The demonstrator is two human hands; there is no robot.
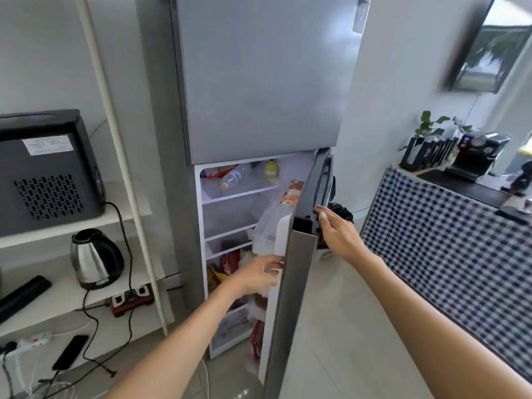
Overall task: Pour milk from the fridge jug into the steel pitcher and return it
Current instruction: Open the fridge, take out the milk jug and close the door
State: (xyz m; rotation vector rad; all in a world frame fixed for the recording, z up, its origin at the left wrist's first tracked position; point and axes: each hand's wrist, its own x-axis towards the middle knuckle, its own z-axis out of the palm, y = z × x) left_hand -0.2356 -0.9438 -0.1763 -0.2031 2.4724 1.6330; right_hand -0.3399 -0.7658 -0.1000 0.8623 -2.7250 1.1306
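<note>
Grey fridge door [290, 283] held by right hand [336, 231].

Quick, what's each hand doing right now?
Left hand: reaching into the fridge door shelf; grip cannot be told.
Right hand: holding the top edge of the fridge door.

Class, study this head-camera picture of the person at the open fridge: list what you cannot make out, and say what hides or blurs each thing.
- Milk jug: not identifiable; the head view shows only a blurred white shape in the door rack.
- Left hand: motion-blurred, so its grip is unclear.
- Right hand: fingertips wrap behind the grey fridge door's edge.
- Steel pitcher: not visible.
- Lower shelves: the left forearm covers them.
</note>
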